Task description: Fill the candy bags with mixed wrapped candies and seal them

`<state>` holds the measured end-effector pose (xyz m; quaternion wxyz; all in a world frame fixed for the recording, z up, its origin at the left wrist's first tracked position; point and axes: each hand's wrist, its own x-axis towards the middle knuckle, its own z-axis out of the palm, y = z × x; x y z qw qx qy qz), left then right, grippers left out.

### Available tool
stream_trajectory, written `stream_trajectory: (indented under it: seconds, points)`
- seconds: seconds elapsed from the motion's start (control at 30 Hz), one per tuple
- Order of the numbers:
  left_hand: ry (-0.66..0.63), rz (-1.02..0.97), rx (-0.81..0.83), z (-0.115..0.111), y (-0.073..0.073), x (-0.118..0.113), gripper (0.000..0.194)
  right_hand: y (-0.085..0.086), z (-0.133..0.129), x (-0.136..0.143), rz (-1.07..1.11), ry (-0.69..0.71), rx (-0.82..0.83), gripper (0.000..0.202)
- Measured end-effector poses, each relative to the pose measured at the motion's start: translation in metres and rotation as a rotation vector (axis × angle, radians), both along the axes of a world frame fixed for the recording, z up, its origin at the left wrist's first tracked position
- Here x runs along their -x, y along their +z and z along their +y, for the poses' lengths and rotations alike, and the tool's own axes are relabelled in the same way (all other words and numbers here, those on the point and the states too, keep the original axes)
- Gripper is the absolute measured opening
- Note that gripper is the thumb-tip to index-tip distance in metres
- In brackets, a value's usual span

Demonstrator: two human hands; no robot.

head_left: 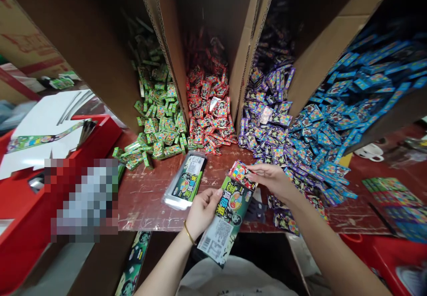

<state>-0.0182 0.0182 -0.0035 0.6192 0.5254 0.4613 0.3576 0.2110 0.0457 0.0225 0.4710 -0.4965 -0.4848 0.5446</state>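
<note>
Above the glossy red worktop's (147, 211) near edge, two bare hands grip a flat green-and-black packet (227, 216), its long axis running from lower left to upper right, barcode end nearest the wearer. The left hand (205, 209) pinches its side; the right (271, 180) holds a small red packet (242, 174) at its top end.

Pixelated object (85, 200), blurred packet rows (398, 200) at right, cardboard boxes (83, 34) cut off above.
</note>
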Motion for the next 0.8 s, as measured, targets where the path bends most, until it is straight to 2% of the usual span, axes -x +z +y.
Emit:
stream_trajectory:
  seconds: [0.07, 0.2, 0.27, 0.47, 0.57, 0.7, 0.8]
  points:
    - [-0.008, -0.031, 0.035, 0.001, -0.001, 0.0, 0.039, 0.0, 0.002, -0.006, 0.01, 0.022, 0.025, 0.033]
    - [0.029, -0.075, 0.067, 0.003, -0.002, -0.001, 0.042, 0.0, 0.0, -0.01, 0.032, -0.061, 0.006, 0.032]
    - [0.032, -0.069, 0.07, 0.004, 0.0, -0.001, 0.042, 0.0, -0.002, -0.011, 0.012, -0.052, -0.004, 0.029]
    - [-0.078, 0.046, -0.056, 0.002, 0.01, -0.003, 0.037, -0.004, 0.003, -0.009, -0.045, 0.071, 0.007, 0.029]
    - [-0.022, 0.027, -0.055, 0.003, 0.01, -0.005, 0.037, -0.007, 0.007, -0.001, -0.036, 0.046, -0.009, 0.027]
    - [0.082, -0.051, 0.029, 0.005, 0.003, -0.007, 0.039, -0.012, -0.001, 0.016, -0.231, 0.088, -0.189, 0.02]
    - [0.108, -0.066, 0.04, 0.004, 0.0, -0.007, 0.038, -0.017, -0.011, 0.029, -0.389, 0.04, -0.372, 0.019]
